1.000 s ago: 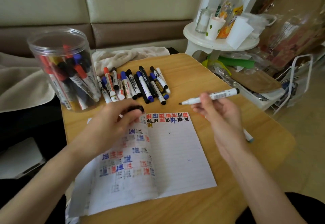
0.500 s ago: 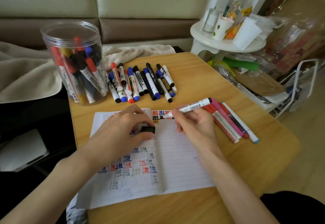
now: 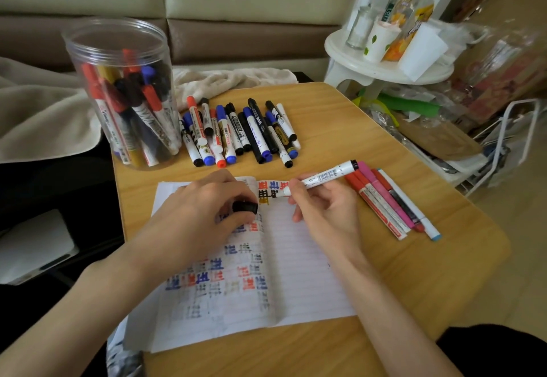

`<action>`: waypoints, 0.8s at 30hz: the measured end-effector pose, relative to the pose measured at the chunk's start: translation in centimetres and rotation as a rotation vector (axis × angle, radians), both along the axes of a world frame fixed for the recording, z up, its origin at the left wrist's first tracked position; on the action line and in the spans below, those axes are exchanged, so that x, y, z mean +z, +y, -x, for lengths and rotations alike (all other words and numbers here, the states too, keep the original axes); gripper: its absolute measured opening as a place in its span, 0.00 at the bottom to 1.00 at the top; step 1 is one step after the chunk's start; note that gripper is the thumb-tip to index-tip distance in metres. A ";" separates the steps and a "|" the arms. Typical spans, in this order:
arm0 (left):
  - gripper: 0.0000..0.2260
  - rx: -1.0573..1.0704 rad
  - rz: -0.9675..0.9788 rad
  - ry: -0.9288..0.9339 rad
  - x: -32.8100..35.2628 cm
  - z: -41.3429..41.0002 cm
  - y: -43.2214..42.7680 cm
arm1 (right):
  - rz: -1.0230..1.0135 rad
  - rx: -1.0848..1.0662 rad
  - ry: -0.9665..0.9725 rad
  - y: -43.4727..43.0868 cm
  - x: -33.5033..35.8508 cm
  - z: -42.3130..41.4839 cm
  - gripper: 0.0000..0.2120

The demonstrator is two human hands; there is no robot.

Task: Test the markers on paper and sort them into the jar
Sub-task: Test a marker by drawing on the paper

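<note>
An open lined notebook [image 3: 305,282] lies on the wooden table [image 3: 340,128], its pages covered with red, blue and black test marks. My right hand [image 3: 325,213] grips a white marker [image 3: 322,176] with its tip down on the top of the right page. My left hand [image 3: 195,216] rests on the left page and pinches the marker's black cap [image 3: 245,207]. A clear plastic jar [image 3: 124,92] holding several markers stands at the table's far left. A row of several capped markers [image 3: 239,134] lies beside it.
Several red, pink and white markers [image 3: 390,202] lie to the right of the notebook. A white side table [image 3: 381,65] with cups and bottles stands beyond the table's right corner. A beige blanket [image 3: 38,110] lies on the sofa at left. Clutter fills the floor at right.
My right hand lowered the marker from mid-air down to the page's top edge. My left hand settled on the notebook with the cap. The view shifted, so the markers at right came into sight.
</note>
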State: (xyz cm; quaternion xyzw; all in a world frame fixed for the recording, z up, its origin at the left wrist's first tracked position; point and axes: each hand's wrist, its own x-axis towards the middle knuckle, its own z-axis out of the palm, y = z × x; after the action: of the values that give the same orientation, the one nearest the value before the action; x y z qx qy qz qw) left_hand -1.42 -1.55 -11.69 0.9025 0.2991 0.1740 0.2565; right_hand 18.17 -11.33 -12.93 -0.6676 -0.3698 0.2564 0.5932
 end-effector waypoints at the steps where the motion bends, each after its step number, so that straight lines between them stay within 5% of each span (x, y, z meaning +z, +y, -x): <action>1: 0.09 0.000 -0.003 -0.002 0.0 0.0 0.0 | 0.001 0.000 -0.004 0.0 0.0 0.0 0.05; 24: 0.09 0.009 -0.023 0.004 -0.1 0.0 -0.1 | 0.021 0.017 -0.033 0.0 -0.5 -0.3 0.03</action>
State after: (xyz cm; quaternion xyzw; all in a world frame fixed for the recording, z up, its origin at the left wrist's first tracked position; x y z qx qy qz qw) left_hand -1.37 -1.61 -11.78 0.9044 0.3016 0.1767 0.2447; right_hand 18.45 -11.28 -13.40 -0.6747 -0.3824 0.2543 0.5778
